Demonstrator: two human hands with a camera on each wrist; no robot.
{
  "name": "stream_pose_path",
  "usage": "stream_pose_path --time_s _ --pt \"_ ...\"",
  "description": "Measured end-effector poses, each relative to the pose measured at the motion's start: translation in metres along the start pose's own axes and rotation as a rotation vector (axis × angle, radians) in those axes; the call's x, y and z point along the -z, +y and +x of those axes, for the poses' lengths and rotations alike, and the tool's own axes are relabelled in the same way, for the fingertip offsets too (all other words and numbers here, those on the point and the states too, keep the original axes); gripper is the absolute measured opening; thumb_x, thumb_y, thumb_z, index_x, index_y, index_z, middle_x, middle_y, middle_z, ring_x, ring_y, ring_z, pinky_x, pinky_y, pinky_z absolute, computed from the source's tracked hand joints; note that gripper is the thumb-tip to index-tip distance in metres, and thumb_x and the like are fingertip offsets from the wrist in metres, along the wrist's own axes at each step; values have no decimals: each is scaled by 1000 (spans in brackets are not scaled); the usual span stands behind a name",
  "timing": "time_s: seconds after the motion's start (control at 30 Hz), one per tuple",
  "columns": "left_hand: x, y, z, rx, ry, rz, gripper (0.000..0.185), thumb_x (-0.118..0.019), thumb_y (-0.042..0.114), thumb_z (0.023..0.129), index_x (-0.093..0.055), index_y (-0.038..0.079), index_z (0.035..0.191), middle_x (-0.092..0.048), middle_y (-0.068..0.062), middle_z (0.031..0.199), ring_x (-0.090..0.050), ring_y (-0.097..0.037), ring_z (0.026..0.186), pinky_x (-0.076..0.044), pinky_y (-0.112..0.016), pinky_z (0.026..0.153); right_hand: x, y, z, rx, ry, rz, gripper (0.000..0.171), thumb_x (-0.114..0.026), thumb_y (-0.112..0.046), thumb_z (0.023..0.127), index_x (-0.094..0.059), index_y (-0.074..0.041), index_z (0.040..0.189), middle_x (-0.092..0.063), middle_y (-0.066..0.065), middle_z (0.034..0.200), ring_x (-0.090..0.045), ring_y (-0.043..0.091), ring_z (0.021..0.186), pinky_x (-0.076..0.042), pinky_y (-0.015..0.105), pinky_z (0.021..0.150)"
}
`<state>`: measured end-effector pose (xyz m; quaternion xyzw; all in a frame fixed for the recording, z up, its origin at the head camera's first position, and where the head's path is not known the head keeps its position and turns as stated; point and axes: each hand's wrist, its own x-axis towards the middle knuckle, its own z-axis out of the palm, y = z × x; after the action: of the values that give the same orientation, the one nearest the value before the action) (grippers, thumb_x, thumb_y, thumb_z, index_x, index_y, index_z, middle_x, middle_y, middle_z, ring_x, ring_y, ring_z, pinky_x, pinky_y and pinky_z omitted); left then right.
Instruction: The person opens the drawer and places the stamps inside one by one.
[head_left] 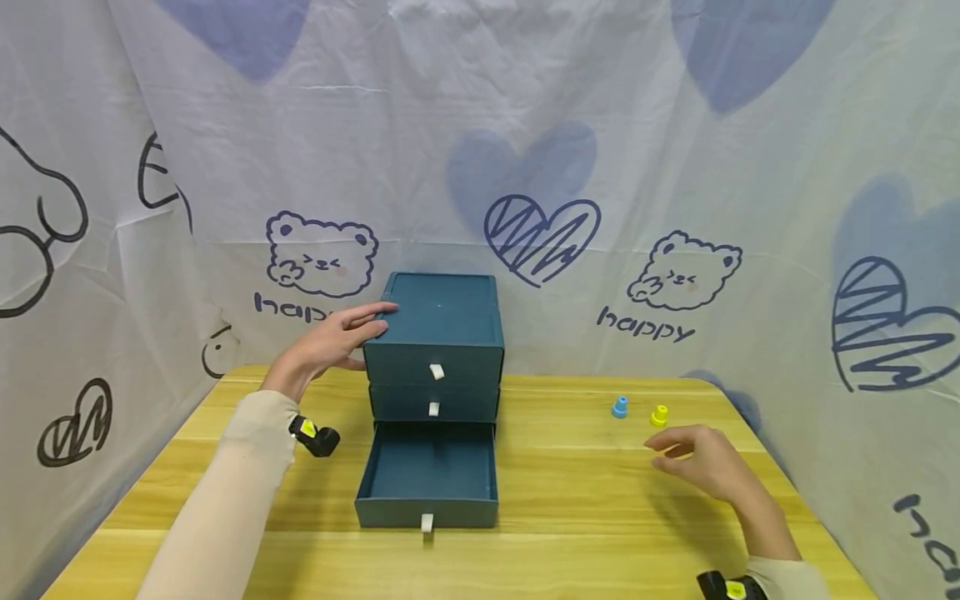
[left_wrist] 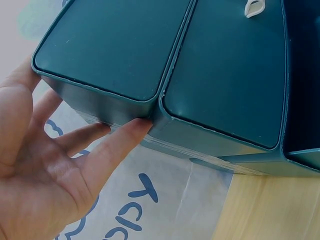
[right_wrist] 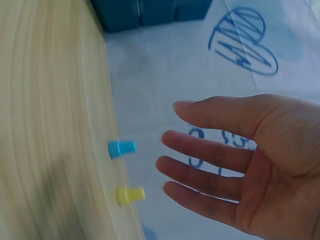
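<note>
1. Printed backdrop sheet (head_left: 675, 125) filling the upper frame and both sides; bears, hearts and "happy" lettering.
2. Wooden surface (head_left: 600, 517) across the lower frame.
3. Teal drawer unit (head_left: 438, 333) standing centre frame; three drawers stacked; bottom drawer (head_left: 427, 479) pulled out toward the viewer, nothing seen inside; upper two pushed in; white pull tab on each front.
4. Left hand (head_left: 330, 342) left of centre; fingers straight, laid flat against the unit's upper left corner.
5. Right hand (head_left: 701, 462) lower right, fingers loosely spread, holding nothing, hovering above the surface.
6. Blue peg (head_left: 619, 407) and yellow peg (head_left: 659, 415) standing side by side, just beyond the right hand.
</note>
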<state>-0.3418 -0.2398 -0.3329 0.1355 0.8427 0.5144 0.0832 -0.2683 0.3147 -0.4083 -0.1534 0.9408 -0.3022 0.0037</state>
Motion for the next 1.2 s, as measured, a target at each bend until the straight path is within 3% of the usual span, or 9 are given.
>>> stream_pose_path --time_s 0.13,0.4,0.73,1.2 --pt "0 1 0 -6 2 -1 58 -53 45 107 -37 29 161 -19 -12 174 -23 -42 158 -45 -67 111 8 12 -3 -21 18 -27 21 -78 -11 90 -78 -5 110 -76 20 115 -76 31 95 -65 40 77" --pt "0 1 0 -5 7 -3 58 -53 45 107 -38 30 160 -19 -10 174 -23 -41 158 -44 -67 111 20 36 -9 -17 26 -59 23 -80 -14 89 -78 -3 110 -76 19 114 -76 33 97 -61 27 72" --pt "-1 0 0 3 5 -4 58 -53 45 107 -37 30 161 -19 -12 174 -23 -42 158 -45 -66 111 25 60 -16 -36 49 -71 24 -81 -10 87 -77 1 108 -76 22 113 -76 38 95 -60 26 74" --pt "0 -1 0 1 10 0 57 -53 45 107 -38 30 160 -20 -11 173 -24 -41 158 -46 -66 110 25 90 -16 -83 49 -67 26 -78 -7 89 -75 5 111 -70 31 121 -73 45 101 -63 43 79"
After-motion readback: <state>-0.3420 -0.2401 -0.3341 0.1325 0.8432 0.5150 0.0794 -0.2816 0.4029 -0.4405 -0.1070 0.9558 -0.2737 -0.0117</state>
